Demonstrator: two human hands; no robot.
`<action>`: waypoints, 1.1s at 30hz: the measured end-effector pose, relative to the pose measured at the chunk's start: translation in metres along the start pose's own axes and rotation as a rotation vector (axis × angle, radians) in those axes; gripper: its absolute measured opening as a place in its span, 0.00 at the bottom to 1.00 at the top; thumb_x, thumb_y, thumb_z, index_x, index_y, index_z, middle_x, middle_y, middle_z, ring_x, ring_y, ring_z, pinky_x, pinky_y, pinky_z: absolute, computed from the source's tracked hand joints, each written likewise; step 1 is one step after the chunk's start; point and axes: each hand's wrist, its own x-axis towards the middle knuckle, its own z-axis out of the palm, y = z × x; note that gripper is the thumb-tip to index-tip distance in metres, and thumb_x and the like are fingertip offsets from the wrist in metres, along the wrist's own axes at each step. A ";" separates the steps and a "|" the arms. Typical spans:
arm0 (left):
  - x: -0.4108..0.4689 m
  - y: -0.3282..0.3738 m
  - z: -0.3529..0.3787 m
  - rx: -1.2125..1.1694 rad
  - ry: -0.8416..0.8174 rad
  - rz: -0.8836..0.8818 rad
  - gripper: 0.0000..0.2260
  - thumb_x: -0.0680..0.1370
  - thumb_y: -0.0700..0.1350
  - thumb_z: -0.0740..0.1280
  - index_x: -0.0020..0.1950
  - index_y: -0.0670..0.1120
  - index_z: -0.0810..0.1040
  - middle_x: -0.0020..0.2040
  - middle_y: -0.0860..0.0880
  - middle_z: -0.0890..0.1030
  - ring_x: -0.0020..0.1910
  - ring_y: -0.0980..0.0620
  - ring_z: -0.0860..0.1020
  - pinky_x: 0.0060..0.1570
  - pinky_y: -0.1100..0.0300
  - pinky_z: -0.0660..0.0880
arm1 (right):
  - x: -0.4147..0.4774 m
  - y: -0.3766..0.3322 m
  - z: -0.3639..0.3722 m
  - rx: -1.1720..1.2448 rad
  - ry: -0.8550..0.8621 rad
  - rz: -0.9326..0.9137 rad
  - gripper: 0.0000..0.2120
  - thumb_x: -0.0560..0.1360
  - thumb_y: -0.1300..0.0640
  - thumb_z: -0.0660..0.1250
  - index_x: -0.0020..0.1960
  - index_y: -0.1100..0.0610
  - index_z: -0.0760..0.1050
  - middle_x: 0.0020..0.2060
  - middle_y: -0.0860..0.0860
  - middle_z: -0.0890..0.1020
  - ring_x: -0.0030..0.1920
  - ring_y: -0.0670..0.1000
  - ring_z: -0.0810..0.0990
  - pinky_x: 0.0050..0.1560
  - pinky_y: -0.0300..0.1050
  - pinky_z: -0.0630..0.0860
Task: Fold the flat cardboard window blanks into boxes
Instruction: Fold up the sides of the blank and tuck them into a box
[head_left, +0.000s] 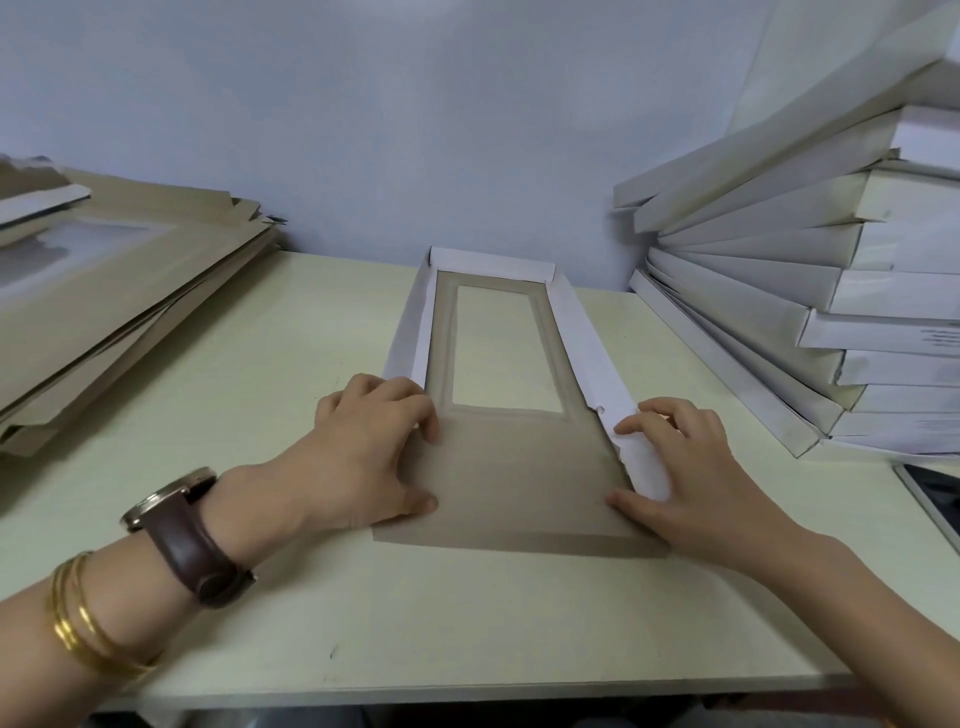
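Note:
A partly folded window box lies lengthwise on the pale table. Its brown inside faces up, with a clear rectangular window in the far half. The white far wall and both long side walls stand up. My left hand holds the near end of the left wall, fingers curled over it and thumb on the brown panel. My right hand holds the near end of the right white wall, fingertips on its top edge and thumb at its base. The near flap lies flat.
A heap of flat brown window blanks lies at the left. Folded white boxes are stacked in a leaning fan at the right. A dark tablet-like edge sits at the far right. A pale wall stands behind.

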 end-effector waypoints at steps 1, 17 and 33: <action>-0.002 0.000 0.001 -0.003 0.029 0.004 0.23 0.64 0.59 0.75 0.52 0.58 0.67 0.58 0.63 0.67 0.57 0.56 0.57 0.54 0.59 0.56 | -0.002 0.002 0.002 0.000 0.006 -0.008 0.22 0.68 0.45 0.72 0.58 0.44 0.69 0.59 0.37 0.62 0.59 0.40 0.57 0.50 0.40 0.65; 0.001 -0.019 0.001 -0.003 -0.024 0.047 0.21 0.64 0.68 0.71 0.45 0.54 0.75 0.49 0.60 0.74 0.46 0.58 0.72 0.46 0.63 0.72 | -0.001 0.013 -0.022 -0.048 -0.264 -0.188 0.24 0.70 0.32 0.63 0.56 0.48 0.74 0.54 0.37 0.74 0.56 0.42 0.72 0.53 0.37 0.71; -0.002 -0.017 -0.004 -0.062 -0.046 0.091 0.17 0.65 0.64 0.74 0.37 0.55 0.71 0.43 0.58 0.73 0.44 0.59 0.71 0.45 0.62 0.72 | 0.010 0.014 -0.041 0.109 -0.399 -0.175 0.16 0.66 0.69 0.74 0.49 0.53 0.83 0.53 0.41 0.80 0.53 0.38 0.77 0.53 0.29 0.71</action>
